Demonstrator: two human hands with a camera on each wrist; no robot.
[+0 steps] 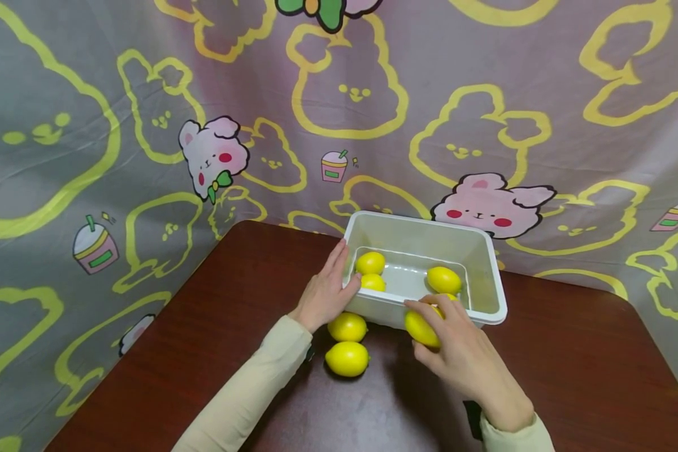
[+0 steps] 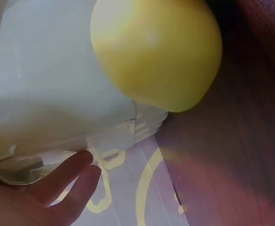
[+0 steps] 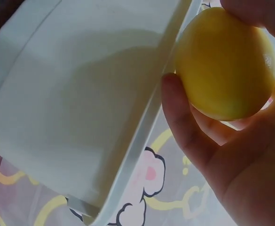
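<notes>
My right hand [image 1: 457,348] grips a yellow lemon [image 1: 422,328] at the front rim of a white plastic box [image 1: 494,276]. In the right wrist view the fingers and thumb go round that lemon [image 3: 226,66], beside the rim. Straight fingers of my left hand [image 1: 324,292] lie against the box's left side, the thumb over its front left corner. Inside the box, two lemons [image 1: 370,263] sit at the left and another lemon [image 1: 444,280] at the right; a further one there is mostly hidden. Below the left hand, two lemons [image 1: 347,359] lie on the table.
The dark red-brown wooden table [image 1: 576,364] carries the box near its back edge. Behind and to the left hangs a grey curtain [image 1: 271,88] with yellow outlines and cartoon rabbits, close to the back of the box.
</notes>
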